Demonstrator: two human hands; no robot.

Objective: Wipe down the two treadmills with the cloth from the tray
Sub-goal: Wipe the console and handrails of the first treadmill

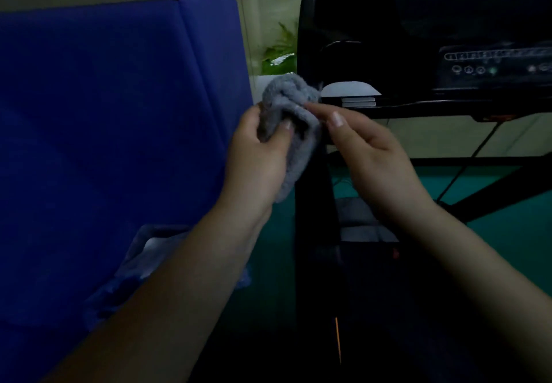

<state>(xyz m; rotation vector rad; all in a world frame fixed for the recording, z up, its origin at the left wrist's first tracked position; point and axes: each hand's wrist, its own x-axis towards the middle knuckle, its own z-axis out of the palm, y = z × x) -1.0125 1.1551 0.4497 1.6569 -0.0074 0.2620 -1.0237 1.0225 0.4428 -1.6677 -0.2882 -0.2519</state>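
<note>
- Grey terry makes up the cloth (291, 119), which sits bunched at the centre of the frame, just left of the treadmill (418, 54) that fills the upper right.
- Left hand (260, 155) grips the bundle, thumb pressed over its front and fingers curled round behind; a loose tail hangs down past the palm.
- Right hand (370, 149) pinches the cloth's right edge between thumb and forefinger tip, the other fingers loosely curled beneath.
- Judged by its looks, the cloth is light, soft and limp: it will fold wherever it is not supported, and it is neither slippery nor breakable.
- Best hold, I judge, is a wad in the palm with a flat pad of fabric facing out, so pressure spreads across the console (493, 63).
- Tray (140, 251) shows dimly at the lower left, partly hidden behind the left forearm.
</note>
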